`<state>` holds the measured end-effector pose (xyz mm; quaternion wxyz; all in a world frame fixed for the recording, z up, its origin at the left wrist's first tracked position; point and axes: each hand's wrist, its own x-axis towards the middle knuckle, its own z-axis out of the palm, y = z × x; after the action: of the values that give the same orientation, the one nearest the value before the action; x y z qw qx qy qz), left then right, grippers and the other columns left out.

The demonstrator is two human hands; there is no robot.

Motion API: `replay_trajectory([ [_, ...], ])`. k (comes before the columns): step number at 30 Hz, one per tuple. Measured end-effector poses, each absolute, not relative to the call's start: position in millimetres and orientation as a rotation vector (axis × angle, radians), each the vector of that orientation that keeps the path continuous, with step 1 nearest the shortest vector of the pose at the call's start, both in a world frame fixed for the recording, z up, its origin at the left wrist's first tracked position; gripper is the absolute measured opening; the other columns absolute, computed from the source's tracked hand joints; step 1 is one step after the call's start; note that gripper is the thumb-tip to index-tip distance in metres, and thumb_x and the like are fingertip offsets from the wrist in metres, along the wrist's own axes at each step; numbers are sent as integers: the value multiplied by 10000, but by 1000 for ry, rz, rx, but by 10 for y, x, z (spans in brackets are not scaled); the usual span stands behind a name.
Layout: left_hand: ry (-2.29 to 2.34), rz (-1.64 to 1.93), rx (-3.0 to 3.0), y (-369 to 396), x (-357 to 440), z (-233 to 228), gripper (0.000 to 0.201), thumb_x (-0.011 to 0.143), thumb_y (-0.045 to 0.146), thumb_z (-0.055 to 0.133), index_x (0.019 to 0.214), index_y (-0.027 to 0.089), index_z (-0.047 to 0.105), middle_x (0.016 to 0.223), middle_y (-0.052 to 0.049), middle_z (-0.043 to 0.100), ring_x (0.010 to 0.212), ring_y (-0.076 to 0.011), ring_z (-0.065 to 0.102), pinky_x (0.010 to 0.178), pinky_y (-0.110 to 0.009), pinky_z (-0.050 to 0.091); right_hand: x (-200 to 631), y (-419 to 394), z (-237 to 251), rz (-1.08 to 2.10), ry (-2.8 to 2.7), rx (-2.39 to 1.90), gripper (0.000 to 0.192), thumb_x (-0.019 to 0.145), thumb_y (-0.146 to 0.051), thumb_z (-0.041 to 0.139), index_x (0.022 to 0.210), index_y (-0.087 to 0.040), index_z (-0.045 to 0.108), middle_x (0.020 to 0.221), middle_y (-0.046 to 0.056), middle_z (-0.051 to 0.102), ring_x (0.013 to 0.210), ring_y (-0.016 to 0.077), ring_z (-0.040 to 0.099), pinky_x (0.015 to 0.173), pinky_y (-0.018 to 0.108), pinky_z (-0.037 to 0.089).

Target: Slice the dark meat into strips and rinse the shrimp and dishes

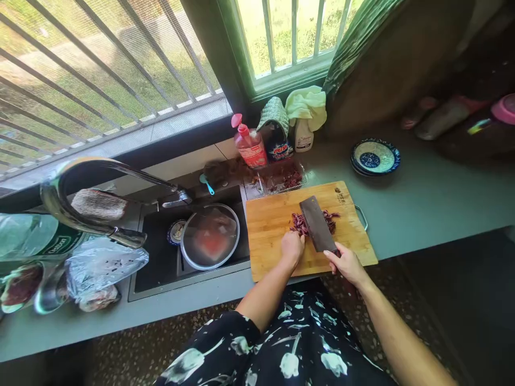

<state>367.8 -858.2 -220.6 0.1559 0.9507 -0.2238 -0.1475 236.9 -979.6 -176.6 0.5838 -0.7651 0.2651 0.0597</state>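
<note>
A wooden cutting board [267,225] lies on the counter, its metal handle toward the right. Dark red strips of meat [330,221] are heaped near its middle. Over the heap a broad cleaver [317,224] crosses at a slant, its blade hiding some of the strips. My right hand [345,262] is closed around the cleaver's handle at the board's front edge. Curled at the left side of the heap, my left hand [293,247] presses its fingers on the meat strips, just left of the blade; its fingertips are partly hidden.
Behind the board sits a clear tray [281,177] with meat bits, near a pink pump bottle [250,146]. Patterned plates [376,156] stand to the right. Leftward, the sink [153,257] holds a covered round bowl [210,236] under a curved faucet [96,166]. A plastic bag [104,265] lies farther left.
</note>
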Motion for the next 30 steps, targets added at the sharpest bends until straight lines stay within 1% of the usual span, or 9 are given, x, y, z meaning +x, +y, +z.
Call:
replay_trajectory([
  [4, -610, -494, 2707, -8555, 3684, -2185, 283, 827, 268, 387, 874, 180, 653, 901, -83, 627, 843, -179, 551, 750, -258, 401, 2346, -9789, -1758, 151, 591, -1794, 299, 751, -494, 459, 774, -197, 482, 432, -59, 513, 393, 110, 494, 446, 218, 396],
  [8, -707, -501, 2711, -8471, 3667, -2166, 288, 826, 288, 396, 865, 190, 664, 885, -76, 622, 853, -181, 539, 757, -255, 399, 2320, -9792, -1735, 154, 581, -1792, 276, 756, -475, 458, 762, -199, 473, 428, -58, 513, 394, 107, 491, 447, 214, 394],
  [14, -824, -493, 2709, -8410, 3632, -2168, 300, 845, 293, 370, 875, 195, 651, 904, -70, 600, 887, -178, 508, 752, -248, 395, 2321, -9779, -1724, 167, 584, -1819, 277, 754, -472, 446, 763, -197, 479, 418, -56, 504, 374, 108, 474, 404, 207, 359],
  [18, -812, -492, 2699, -8407, 3618, -2196, 286, 849, 277, 374, 873, 176, 640, 891, -75, 595, 860, -171, 512, 751, -250, 391, 2350, -9741, -1692, 144, 555, -1951, 278, 763, -458, 433, 766, -191, 509, 408, -47, 507, 384, 112, 479, 438, 216, 357],
  [22, -824, -401, 2662, -8394, 3617, -2236, 275, 852, 288, 382, 888, 173, 629, 877, -69, 591, 850, -167, 508, 760, -251, 386, 2396, -9707, -1647, 114, 531, -2079, 281, 776, -452, 417, 779, -190, 519, 408, -44, 506, 417, 127, 502, 471, 229, 356],
  [27, -879, -415, 2652, -8410, 3629, -2239, 292, 853, 299, 372, 869, 170, 634, 869, -70, 584, 836, -168, 505, 729, -253, 398, 2410, -9677, -1621, 120, 540, -2087, 275, 783, -457, 413, 753, -197, 498, 417, -48, 505, 415, 126, 502, 474, 230, 361],
  [30, -897, -415, 2654, -8434, 3625, -2226, 286, 847, 306, 380, 869, 167, 630, 887, -75, 579, 848, -169, 506, 744, -258, 404, 2387, -9655, -1625, 110, 543, -2060, 268, 784, -455, 415, 748, -200, 492, 421, -50, 507, 412, 123, 506, 472, 227, 368],
])
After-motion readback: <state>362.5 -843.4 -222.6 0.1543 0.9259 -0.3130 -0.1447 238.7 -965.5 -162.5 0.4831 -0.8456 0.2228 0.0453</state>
